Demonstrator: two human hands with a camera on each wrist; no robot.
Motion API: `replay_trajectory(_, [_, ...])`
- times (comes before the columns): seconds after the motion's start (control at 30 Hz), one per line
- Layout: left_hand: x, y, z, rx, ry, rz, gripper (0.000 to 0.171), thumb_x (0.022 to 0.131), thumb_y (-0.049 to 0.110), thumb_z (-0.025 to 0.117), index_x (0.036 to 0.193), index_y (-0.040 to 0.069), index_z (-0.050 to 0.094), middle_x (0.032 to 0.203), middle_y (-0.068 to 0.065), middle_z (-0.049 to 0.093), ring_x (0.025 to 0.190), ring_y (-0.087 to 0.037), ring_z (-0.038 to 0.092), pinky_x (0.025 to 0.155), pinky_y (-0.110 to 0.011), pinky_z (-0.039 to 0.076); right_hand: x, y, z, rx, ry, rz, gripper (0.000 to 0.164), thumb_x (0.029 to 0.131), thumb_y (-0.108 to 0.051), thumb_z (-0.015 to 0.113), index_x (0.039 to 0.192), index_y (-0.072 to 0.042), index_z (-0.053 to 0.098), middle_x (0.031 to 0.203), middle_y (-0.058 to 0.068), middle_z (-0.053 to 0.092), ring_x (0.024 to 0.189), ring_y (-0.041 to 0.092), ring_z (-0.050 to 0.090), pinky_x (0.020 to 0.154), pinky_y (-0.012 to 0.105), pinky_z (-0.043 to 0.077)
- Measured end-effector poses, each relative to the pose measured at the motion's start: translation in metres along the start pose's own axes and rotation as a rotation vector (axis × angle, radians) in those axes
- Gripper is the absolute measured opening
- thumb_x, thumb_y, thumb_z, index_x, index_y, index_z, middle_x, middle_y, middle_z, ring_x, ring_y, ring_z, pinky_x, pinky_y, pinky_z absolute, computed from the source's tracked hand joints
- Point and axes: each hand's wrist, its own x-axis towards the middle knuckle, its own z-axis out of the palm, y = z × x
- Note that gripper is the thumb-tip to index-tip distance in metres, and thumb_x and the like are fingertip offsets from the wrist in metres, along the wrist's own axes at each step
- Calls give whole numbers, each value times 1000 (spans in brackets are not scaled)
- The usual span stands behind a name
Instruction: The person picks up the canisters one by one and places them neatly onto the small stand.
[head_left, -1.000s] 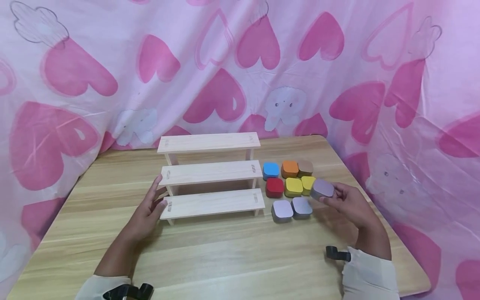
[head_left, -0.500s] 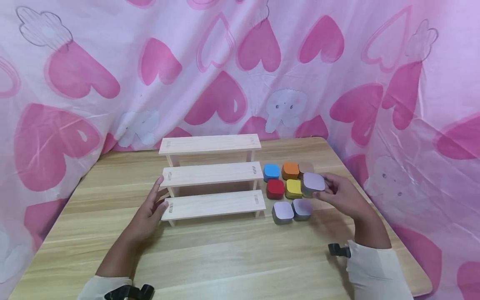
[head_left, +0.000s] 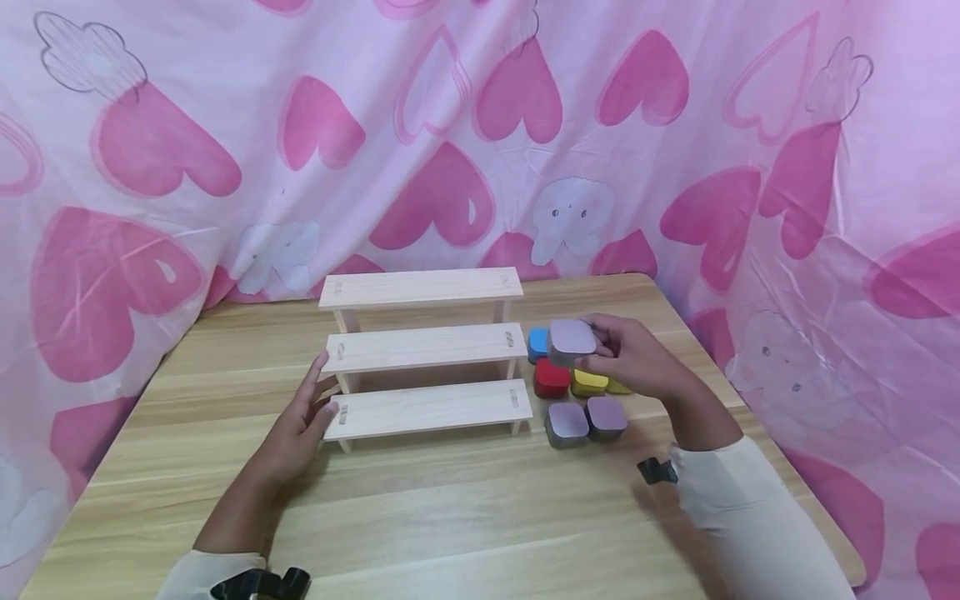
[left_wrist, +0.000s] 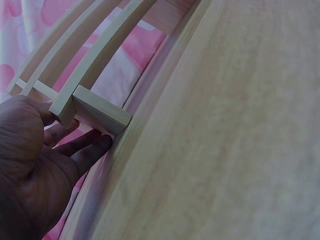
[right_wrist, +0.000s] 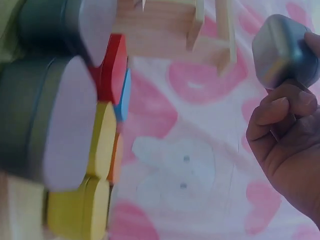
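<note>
My right hand (head_left: 633, 354) pinches a silver square tin with rounded corners (head_left: 572, 340) and holds it raised at the right of the shelf, above the other tins. In the right wrist view, thumb and fingers grip the sides of this tin (right_wrist: 280, 52). My left hand (head_left: 296, 425) rests against the left end of a three-step wooden shelf (head_left: 427, 408), its fingers extended and spread. The left wrist view shows that hand (left_wrist: 55, 160) touching the end of the front step (left_wrist: 95, 65) and its leg.
Right of the shelf stand a red tin (head_left: 552, 379), a partly covered blue tin (head_left: 537, 343), yellow tins (head_left: 588, 383) and two silver tins (head_left: 567, 425). An orange tin (right_wrist: 116, 159) shows in the right wrist view. A pink heart-printed curtain (head_left: 442, 196) hangs behind the wooden table (head_left: 450, 517).
My right hand has carried the silver tin left and upward, from beside the yellow tins to near the blue one. My left hand stays at the shelf's end.
</note>
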Motion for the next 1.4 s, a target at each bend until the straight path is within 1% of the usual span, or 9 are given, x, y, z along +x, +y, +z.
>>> replay_trajectory(0.13, [0, 1, 0, -11, -1, -5, 84, 118, 20, 47, 170, 55, -8, 177, -26, 32, 160, -53, 39, 122, -61, 36, 15, -13, 13, 3, -17, 7, 45, 94, -4, 76, 138, -1, 68, 108, 13, 68, 90, 24, 62, 73, 23, 56])
replay_trajectory(0.3, [0, 2, 0, -12, -3, -4, 84, 118, 20, 48, 170, 56, -7, 177, -25, 32, 160, -53, 39, 122, -57, 39, 31, -28, 30, -7, -21, -20, 39, 94, -7, 78, 132, -3, 69, 91, 8, 59, 86, 23, 57, 71, 26, 47])
replay_trajectory(0.5, [-1, -1, 0, -14, -6, 9, 84, 118, 21, 49, 171, 55, -6, 176, -25, 33, 159, -53, 40, 114, -15, 42, 49, -46, 47, -17, -31, -52, 48, 95, -10, 78, 141, -6, 67, 108, 10, 68, 98, 26, 59, 80, 31, 49])
replay_trajectory(0.57, [-2, -2, 0, -11, -4, 13, 83, 118, 22, 49, 171, 55, -6, 176, -26, 34, 159, -53, 40, 112, -10, 40, 55, -52, 53, -12, -40, -63, 50, 95, -11, 78, 143, -5, 66, 114, 13, 70, 100, 27, 60, 82, 33, 50])
replay_trajectory(0.67, [-2, -2, 0, 10, 0, 13, 83, 118, 24, 50, 171, 54, -6, 175, -27, 35, 158, -53, 42, 117, -19, 43, 63, -60, 60, -11, -49, -85, 50, 96, -12, 77, 144, -5, 65, 119, 13, 70, 102, 28, 62, 84, 34, 51])
replay_trajectory(0.83, [-1, -1, -1, 17, -1, 6, 85, 117, 25, 51, 171, 55, -8, 175, -26, 35, 158, -54, 42, 123, -55, 41, 78, -77, 70, 6, -57, -117, 48, 95, -11, 78, 142, -5, 66, 120, 11, 71, 105, 28, 63, 84, 36, 53])
replay_trajectory(0.9, [-1, -1, -1, 10, -1, 4, 86, 117, 24, 51, 170, 55, -8, 176, -26, 34, 158, -54, 41, 123, -61, 37, 84, -83, 73, 15, -64, -133, 47, 95, -10, 78, 141, -5, 66, 118, 12, 71, 104, 27, 62, 82, 36, 51])
replay_trajectory(1.23, [2, 0, 1, 19, -6, -9, 86, 117, 25, 51, 170, 56, -9, 175, -28, 34, 157, -57, 41, 123, -67, 36, 126, -103, 87, -47, -124, -224, 49, 101, -19, 73, 147, -9, 63, 118, 7, 71, 98, 21, 58, 81, 32, 47])
replay_trajectory(1.4, [0, 1, -1, 24, -7, -4, 86, 117, 24, 51, 170, 56, -9, 175, -30, 33, 157, -58, 39, 124, -68, 33, 152, -116, 99, -58, -156, -241, 47, 102, -23, 73, 146, -9, 63, 96, 2, 61, 88, 15, 50, 77, 27, 42])
